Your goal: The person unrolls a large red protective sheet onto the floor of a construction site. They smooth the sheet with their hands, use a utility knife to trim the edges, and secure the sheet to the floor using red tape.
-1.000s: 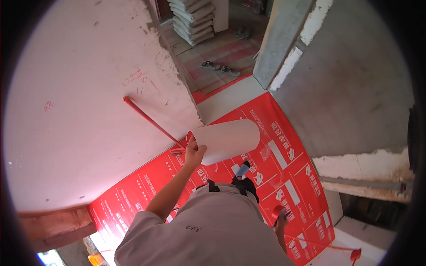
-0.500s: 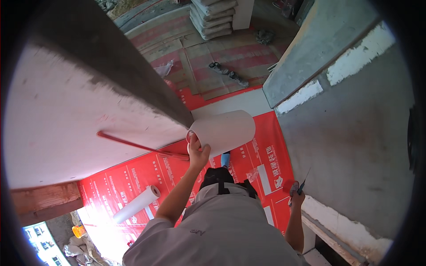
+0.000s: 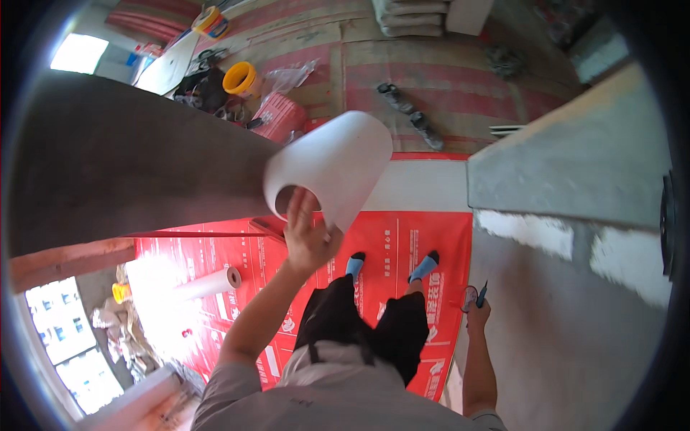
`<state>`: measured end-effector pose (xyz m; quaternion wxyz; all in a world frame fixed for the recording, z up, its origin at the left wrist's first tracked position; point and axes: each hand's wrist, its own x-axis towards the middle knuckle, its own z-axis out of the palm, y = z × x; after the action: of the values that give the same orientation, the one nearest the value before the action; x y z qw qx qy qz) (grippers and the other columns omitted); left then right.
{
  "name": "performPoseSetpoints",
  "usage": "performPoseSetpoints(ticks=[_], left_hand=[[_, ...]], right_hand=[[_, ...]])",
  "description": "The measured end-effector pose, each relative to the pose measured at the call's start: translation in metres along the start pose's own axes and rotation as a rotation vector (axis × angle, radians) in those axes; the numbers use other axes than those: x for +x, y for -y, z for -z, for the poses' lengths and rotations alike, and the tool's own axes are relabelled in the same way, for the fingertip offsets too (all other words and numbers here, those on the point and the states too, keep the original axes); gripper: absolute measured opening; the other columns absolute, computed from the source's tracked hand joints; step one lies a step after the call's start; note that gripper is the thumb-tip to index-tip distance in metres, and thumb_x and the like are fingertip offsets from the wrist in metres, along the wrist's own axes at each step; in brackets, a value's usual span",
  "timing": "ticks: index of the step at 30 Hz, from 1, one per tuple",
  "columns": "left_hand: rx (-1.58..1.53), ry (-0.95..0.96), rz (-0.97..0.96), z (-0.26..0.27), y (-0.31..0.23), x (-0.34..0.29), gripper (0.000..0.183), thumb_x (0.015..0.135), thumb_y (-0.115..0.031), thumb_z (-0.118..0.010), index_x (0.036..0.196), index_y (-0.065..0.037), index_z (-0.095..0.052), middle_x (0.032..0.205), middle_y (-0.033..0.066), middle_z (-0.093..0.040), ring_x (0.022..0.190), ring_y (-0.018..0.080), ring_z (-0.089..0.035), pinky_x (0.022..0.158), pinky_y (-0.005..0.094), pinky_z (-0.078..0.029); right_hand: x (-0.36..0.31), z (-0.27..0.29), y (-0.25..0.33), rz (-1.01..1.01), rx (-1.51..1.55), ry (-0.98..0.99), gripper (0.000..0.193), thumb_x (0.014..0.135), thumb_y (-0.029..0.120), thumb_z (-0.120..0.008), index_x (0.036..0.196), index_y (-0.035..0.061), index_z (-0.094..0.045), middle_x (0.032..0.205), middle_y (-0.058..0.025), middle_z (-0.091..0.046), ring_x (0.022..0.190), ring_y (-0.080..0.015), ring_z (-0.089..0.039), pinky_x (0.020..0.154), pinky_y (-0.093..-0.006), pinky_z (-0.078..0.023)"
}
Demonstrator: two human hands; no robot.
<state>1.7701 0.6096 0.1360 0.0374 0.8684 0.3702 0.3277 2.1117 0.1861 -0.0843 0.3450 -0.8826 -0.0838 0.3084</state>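
My left hand (image 3: 310, 238) grips the near end of a loosely curled white sheet roll (image 3: 338, 158), with its fingers inside the hollow opening and the thumb outside. The roll slants up and away beside the dark edge of the wall. Down at my right side, my right hand (image 3: 479, 314) is closed on a slim dark-blue tool (image 3: 482, 291) with a pointed tip; its exact kind is unclear. An oval, pale-rimmed object (image 3: 469, 297) shows in the same hand, too small to name.
Red printed protective sheeting (image 3: 388, 244) covers the floor under my feet. Another white roll (image 3: 208, 284) lies on the left. A grey wall (image 3: 546, 316) rises at right. Beyond the pale threshold (image 3: 424, 185) are a yellow bucket (image 3: 241, 79), a red bucket (image 3: 279, 118) and stacked bags (image 3: 411, 16).
The view has swung toward the left and the doorway. My left hand has lifted the white roll and tilted its far end upward. The right hand keeps its hold low at the right.
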Motion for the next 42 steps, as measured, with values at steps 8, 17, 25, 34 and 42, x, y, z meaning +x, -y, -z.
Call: performPoseSetpoints(ticks=[8, 17, 25, 34, 42], left_hand=[[-0.314, 0.702, -0.288, -0.373, -0.018, -0.215, 0.013, 0.080, -0.018, -0.070, 0.087, -0.007, -0.068, 0.126, 0.0127, -0.058, 0.117, 0.0328, -0.055, 0.090, 0.0494, -0.046], [-0.236, 0.848, -0.062, -0.694, 0.051, -0.377, 0.029, 0.084, -0.037, -0.069, 0.092, -0.009, -0.071, 0.158, 0.0165, -0.033, 0.146, 0.0357, -0.030, 0.115, 0.0639, -0.023], [-0.481, 1.035, -0.102, -0.647, 0.173, -0.398, 0.071, 0.083, -0.049, -0.071, 0.139, -0.012, -0.050, 0.155, 0.0187, -0.034, 0.145, 0.0368, -0.028, 0.118, 0.0546, -0.025], [0.130, 1.025, 0.539, -0.556, 0.296, -0.419, 0.087, 0.081, -0.058, -0.069, 0.150, -0.015, -0.039, 0.160, 0.0187, -0.023, 0.149, 0.0378, -0.018, 0.117, 0.0581, -0.019], [0.202, 0.924, 0.537, -0.604, 0.310, -0.418, 0.111, 0.075, -0.069, -0.069, 0.158, -0.015, -0.020, 0.164, 0.0231, -0.009, 0.152, 0.0405, -0.003, 0.117, 0.0668, -0.008]], right_hand=[[0.270, -0.187, -0.057, 0.231, -0.138, 0.214, 0.007, 0.080, 0.005, -0.059, 0.080, -0.0002, -0.054, 0.070, -0.0047, -0.054, 0.064, -0.0175, -0.054, 0.062, -0.0340, -0.046], [0.374, -0.242, -0.341, -0.148, -0.205, 0.285, 0.012, 0.090, 0.008, -0.065, 0.086, 0.0023, -0.055, 0.071, 0.0004, -0.054, 0.056, -0.0088, -0.049, 0.050, -0.0276, -0.040], [0.318, -0.268, -0.326, -0.314, -0.174, 0.323, 0.012, 0.091, 0.010, -0.066, 0.088, 0.0058, -0.055, 0.065, -0.0004, -0.053, 0.052, -0.0082, -0.051, 0.044, -0.0272, -0.038], [0.339, -0.278, -0.204, 0.415, -0.758, 0.186, 0.032, 0.084, 0.022, -0.075, 0.080, 0.0034, -0.049, 0.068, -0.0159, -0.050, 0.062, -0.0328, -0.052, 0.059, -0.0428, -0.043], [0.475, -0.332, -0.088, 0.873, -0.750, 0.167, 0.032, 0.089, 0.014, -0.067, 0.111, -0.0066, -0.059, 0.112, -0.0239, -0.061, 0.108, -0.0416, -0.058, 0.095, -0.0441, -0.046]])
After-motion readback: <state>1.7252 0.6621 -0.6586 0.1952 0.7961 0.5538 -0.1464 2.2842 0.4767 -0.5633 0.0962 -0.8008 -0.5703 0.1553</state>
